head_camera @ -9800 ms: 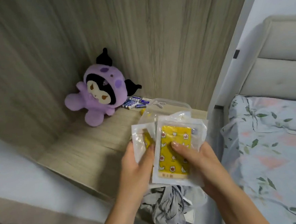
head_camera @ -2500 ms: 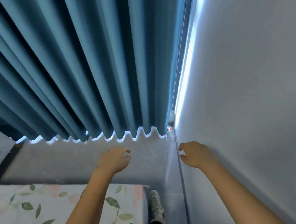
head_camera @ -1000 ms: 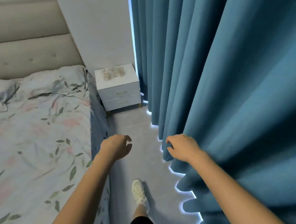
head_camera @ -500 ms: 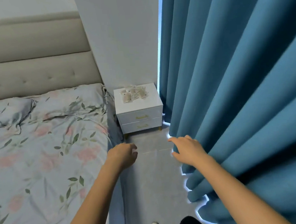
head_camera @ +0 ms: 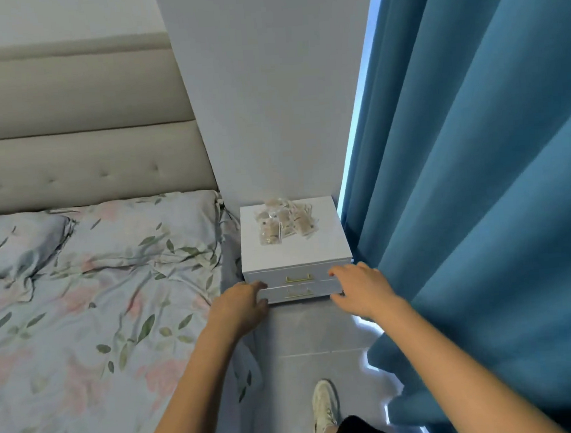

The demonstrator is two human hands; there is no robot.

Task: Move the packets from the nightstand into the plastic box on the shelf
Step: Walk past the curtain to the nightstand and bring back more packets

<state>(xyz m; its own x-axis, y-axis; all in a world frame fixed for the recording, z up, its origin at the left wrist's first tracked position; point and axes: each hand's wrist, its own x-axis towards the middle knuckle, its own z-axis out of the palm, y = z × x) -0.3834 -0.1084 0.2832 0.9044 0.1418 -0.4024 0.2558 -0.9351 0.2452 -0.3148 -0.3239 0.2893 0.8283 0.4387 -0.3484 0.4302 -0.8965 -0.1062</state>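
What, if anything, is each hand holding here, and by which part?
Nothing is held. The left hand and right hand are both empty, fingers loosely curled, short of the packets lying on the nightstand.

packets (head_camera: 285,222) on nightstand (head_camera: 327,247), bed (head_camera: 97,297) left

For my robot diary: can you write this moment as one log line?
phase: approach | packets: on nightstand | left hand: empty | right hand: empty
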